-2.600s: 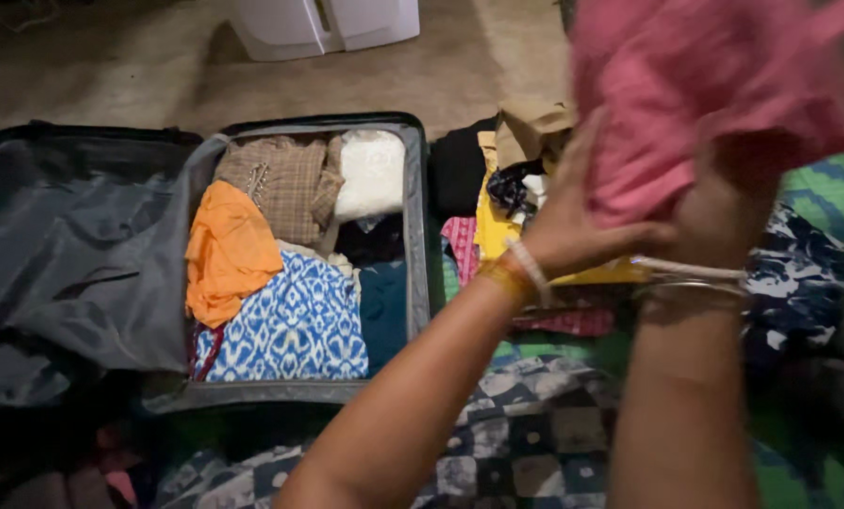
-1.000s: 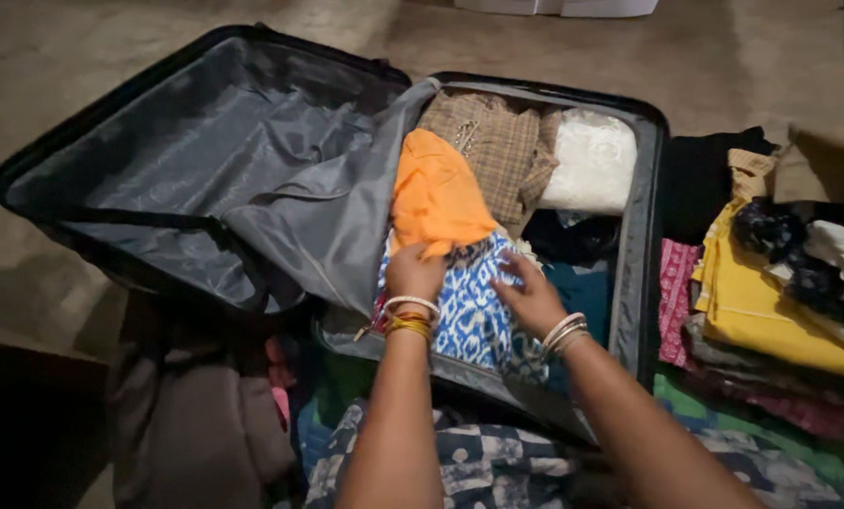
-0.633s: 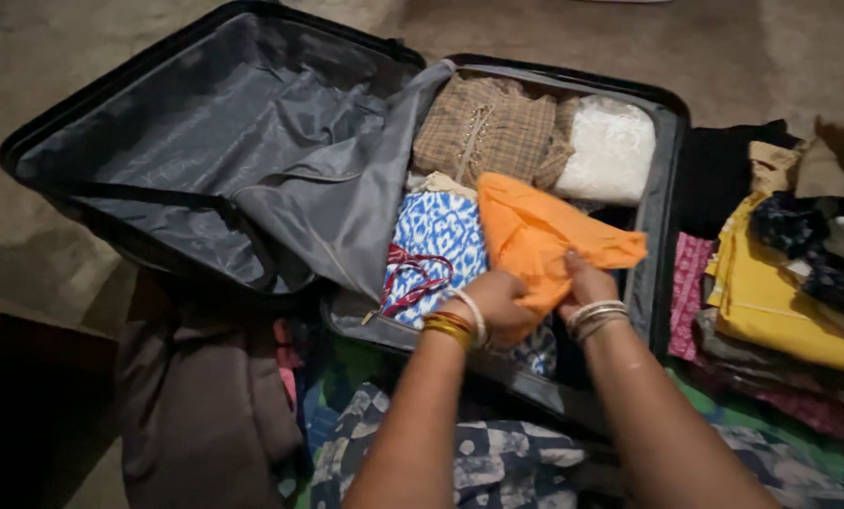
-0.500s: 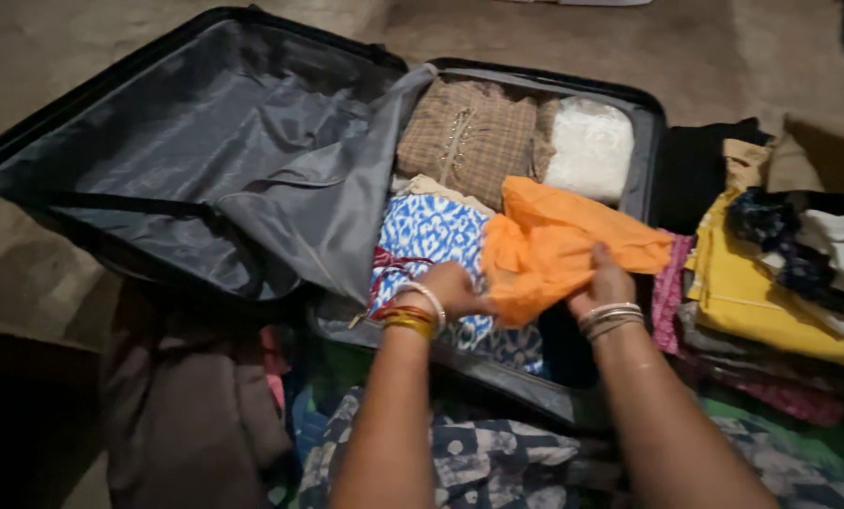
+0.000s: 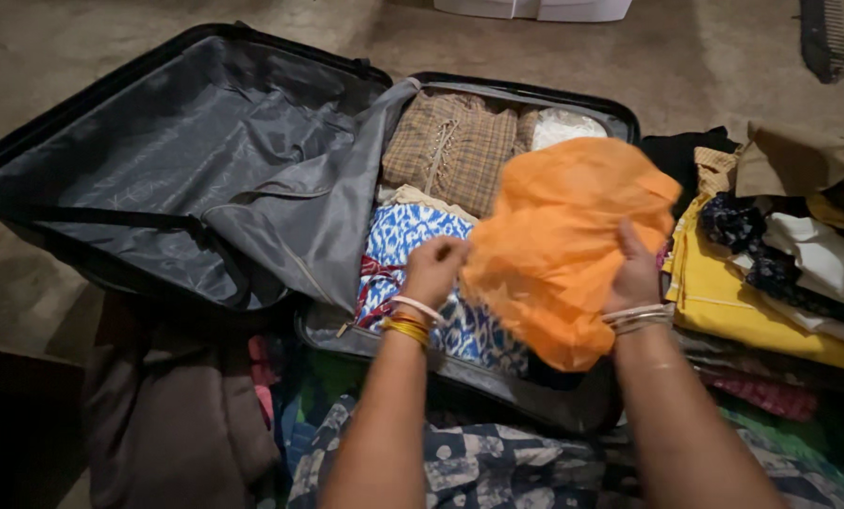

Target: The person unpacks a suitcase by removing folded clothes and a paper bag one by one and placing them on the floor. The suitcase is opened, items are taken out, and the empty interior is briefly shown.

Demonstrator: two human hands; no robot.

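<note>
Both hands grip the orange garment [image 5: 563, 245], lifted over the open suitcase [image 5: 620, 123]. Left hand [image 5: 434, 269] pinches its left edge; right hand [image 5: 634, 273] clutches the right side.

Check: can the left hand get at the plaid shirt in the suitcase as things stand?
Probably not at once: the left hand grips the orange cloth with the right hand. The plaid shirt lies uncovered beyond it, so the path looks free once it lets go.

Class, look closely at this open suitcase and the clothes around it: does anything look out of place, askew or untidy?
Yes. The orange garment is bunched up, held between the left hand and right hand above the suitcase, while the checked top and blue patterned cloth lie folded. The grey lining flap droops crumpled.
</note>
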